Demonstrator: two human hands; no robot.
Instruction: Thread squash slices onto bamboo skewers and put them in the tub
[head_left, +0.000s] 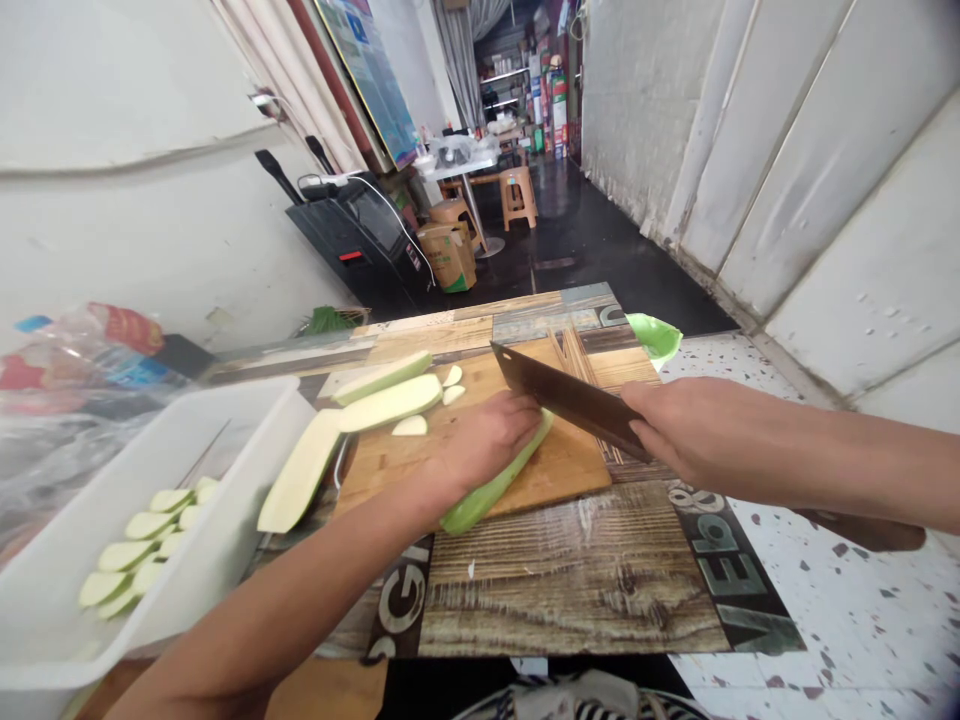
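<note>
My left hand (pixel 495 435) presses down on a light green zucchini piece (pixel 486 496), fingers curled over its far end. It lies at a slant on the wooden cutting board (pixel 397 470). My right hand (pixel 679 425) grips a cleaver (pixel 566 397), its dark blade slanting up to the left beside my left fingertips. Several small cut slices (pixel 410 427) rest on the board left of my left hand. Long zucchini halves (pixel 394 402) lie at the board's left side, one long piece (pixel 301 475) reaching past its edge. Thin wooden skewers (pixel 576 362) lie beyond the blade, partly hidden by it.
A white plastic tub (pixel 217 450) at left holds skewered zucchini slices (pixel 146 525). Plastic bags (pixel 82 370) are behind it. The board sits on a wood-patterned table (pixel 570 590). Past its far right corner is a green bag-like item (pixel 654 338). A wall (pixel 847 200) stands at right.
</note>
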